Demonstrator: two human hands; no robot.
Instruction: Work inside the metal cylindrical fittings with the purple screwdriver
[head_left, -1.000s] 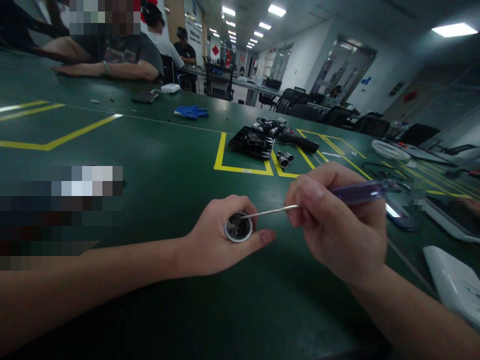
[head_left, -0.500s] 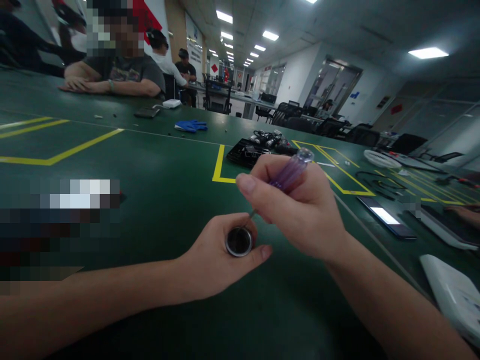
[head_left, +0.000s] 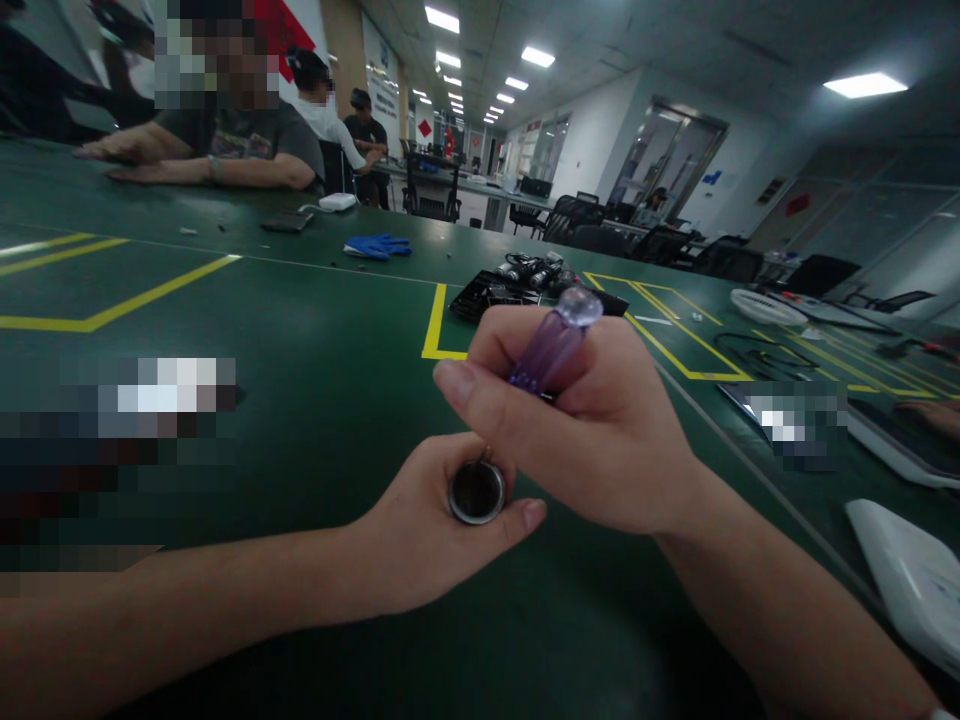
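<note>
Left hand (head_left: 427, 525), grip wrapped round hollow cylinder (head_left: 477, 492); right hand (head_left: 589, 435) above, closed on tilted purple handle (head_left: 550, 352).

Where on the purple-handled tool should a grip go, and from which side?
Best guess: around the purple handle, coming from the person's right, where the right hand grips it. The handle is chunky and tilted, its see-through end up and rightward, so a hand can likely wrap it. The left hand, holding the round metal piece, sits lower left, making that side more crowded.
</note>
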